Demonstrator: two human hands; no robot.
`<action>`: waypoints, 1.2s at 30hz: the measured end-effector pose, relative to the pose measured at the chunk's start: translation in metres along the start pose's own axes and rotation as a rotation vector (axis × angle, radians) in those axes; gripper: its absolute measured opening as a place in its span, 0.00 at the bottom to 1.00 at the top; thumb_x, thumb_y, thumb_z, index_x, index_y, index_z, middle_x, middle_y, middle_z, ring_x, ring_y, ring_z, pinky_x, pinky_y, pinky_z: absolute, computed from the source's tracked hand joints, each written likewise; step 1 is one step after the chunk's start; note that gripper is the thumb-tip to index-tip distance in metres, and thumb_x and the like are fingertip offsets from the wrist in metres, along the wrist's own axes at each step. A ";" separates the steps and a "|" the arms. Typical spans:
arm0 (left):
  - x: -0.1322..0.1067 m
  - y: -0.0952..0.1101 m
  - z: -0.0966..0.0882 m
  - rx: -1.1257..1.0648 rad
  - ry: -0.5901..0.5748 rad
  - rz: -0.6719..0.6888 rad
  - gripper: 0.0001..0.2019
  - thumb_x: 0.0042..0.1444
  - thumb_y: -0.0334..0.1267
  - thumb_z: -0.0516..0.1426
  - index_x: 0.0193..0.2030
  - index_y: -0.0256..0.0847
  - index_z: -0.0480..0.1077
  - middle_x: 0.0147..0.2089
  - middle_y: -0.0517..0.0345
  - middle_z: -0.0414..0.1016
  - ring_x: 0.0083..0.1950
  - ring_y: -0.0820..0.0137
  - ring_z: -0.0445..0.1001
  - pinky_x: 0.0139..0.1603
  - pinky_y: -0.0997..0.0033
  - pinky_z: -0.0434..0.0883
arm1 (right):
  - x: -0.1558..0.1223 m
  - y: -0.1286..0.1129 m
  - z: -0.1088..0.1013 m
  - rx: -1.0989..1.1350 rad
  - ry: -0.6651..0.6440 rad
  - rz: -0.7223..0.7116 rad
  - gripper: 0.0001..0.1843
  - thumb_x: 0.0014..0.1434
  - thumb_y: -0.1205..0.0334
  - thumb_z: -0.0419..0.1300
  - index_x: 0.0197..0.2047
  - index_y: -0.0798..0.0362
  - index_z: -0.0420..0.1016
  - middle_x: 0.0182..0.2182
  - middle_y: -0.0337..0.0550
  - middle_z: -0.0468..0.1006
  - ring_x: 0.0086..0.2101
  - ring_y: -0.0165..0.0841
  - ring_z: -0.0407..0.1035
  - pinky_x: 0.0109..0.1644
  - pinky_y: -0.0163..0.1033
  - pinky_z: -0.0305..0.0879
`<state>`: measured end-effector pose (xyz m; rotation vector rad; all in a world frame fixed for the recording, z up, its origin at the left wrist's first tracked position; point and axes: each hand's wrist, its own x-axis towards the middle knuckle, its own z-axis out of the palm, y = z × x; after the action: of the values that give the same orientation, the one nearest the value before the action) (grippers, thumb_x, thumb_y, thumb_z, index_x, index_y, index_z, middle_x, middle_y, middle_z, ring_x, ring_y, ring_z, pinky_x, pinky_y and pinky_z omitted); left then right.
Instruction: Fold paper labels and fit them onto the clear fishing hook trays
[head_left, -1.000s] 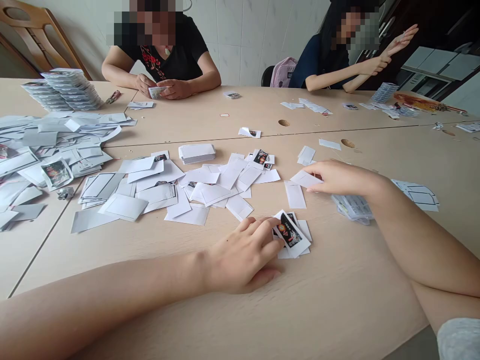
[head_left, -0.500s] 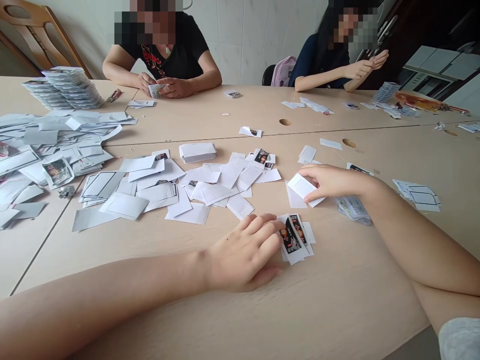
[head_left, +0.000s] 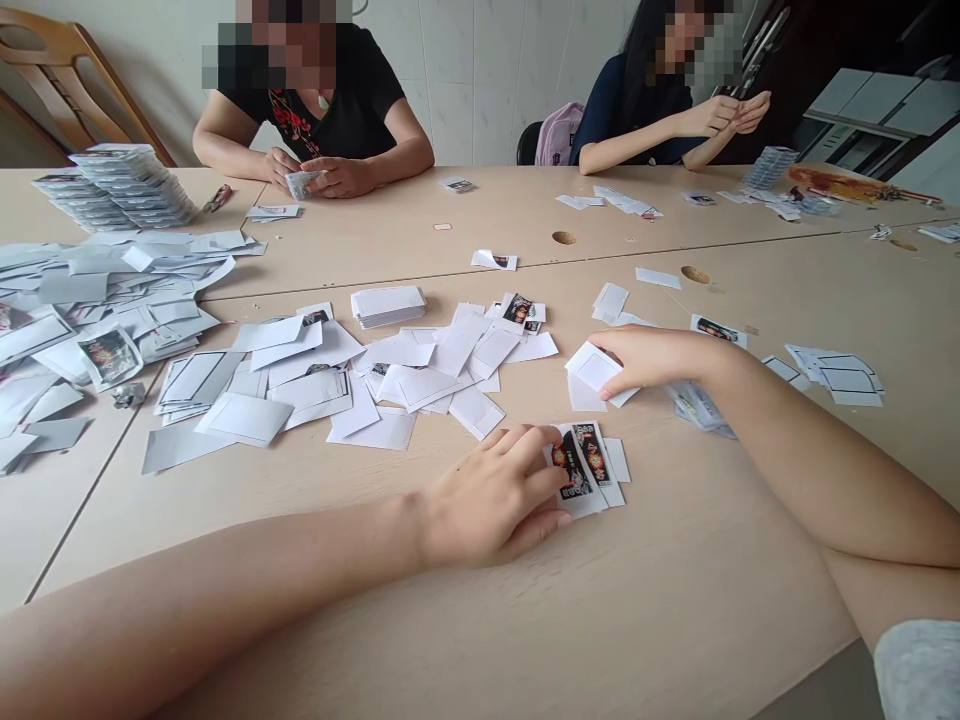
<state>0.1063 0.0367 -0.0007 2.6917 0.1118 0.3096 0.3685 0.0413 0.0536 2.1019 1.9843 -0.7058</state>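
From where I stand, the left hand (head_left: 499, 495) of the person lies low on the pale wooden table (head_left: 450, 640), its fingers a little bent and slightly apart, with the tips resting on small white paper cards with black printed pictures (head_left: 581, 465). These cards overlap just beside the fingertips, and their long axis runs away from the person, the near end leaning to the right. The right hand (head_left: 645, 358) has thumb and fingers clamped on a white paper card with a faint rectangular outline (head_left: 596, 368); its long side points from far left to near right. Under it, a plain white paper card (head_left: 586, 396) is partly covered. The right wrist hides a part of the clear plastic packs (head_left: 701, 410). To the left there are a loose heap of white paper cards (head_left: 442, 375) and, just behind it, a neat white card stack (head_left: 388, 306). Across the table, a co-worker in a black shirt (head_left: 352, 90) holds a small pack (head_left: 304, 184).
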 end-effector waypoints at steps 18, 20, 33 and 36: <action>-0.003 0.004 -0.042 -0.710 0.319 -0.512 0.16 0.58 0.51 0.54 0.45 0.41 0.64 0.51 0.50 0.68 0.51 0.62 0.67 0.46 0.61 0.68 | -0.047 -0.065 0.017 1.007 -0.120 -0.371 0.24 0.44 0.61 0.68 0.44 0.47 0.65 0.31 0.35 0.76 0.30 0.32 0.72 0.29 0.35 0.66; -0.002 0.003 -0.045 -0.731 0.275 -0.514 0.15 0.57 0.50 0.55 0.38 0.39 0.68 0.43 0.53 0.71 0.45 0.64 0.69 0.43 0.64 0.68 | -0.049 -0.069 0.023 0.982 -0.120 -0.350 0.24 0.45 0.60 0.67 0.45 0.45 0.64 0.31 0.34 0.76 0.31 0.33 0.73 0.29 0.36 0.68; 0.001 -0.015 -0.032 -1.184 0.346 -0.651 0.13 0.60 0.44 0.53 0.35 0.35 0.69 0.37 0.55 0.72 0.40 0.71 0.69 0.49 0.63 0.66 | -0.035 -0.052 0.029 0.723 0.302 -0.123 0.19 0.61 0.55 0.47 0.48 0.47 0.75 0.45 0.43 0.77 0.46 0.46 0.70 0.42 0.44 0.69; 0.002 -0.015 -0.033 -1.190 0.394 -0.683 0.12 0.61 0.43 0.52 0.36 0.35 0.69 0.39 0.54 0.71 0.42 0.70 0.69 0.49 0.62 0.67 | -0.038 -0.049 0.024 0.855 0.227 -0.149 0.24 0.61 0.55 0.43 0.50 0.47 0.75 0.48 0.42 0.76 0.49 0.47 0.68 0.45 0.46 0.69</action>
<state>0.0999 0.0639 0.0219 1.2918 0.6895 0.4750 0.3149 0.0024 0.0595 2.5577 2.2176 -1.6458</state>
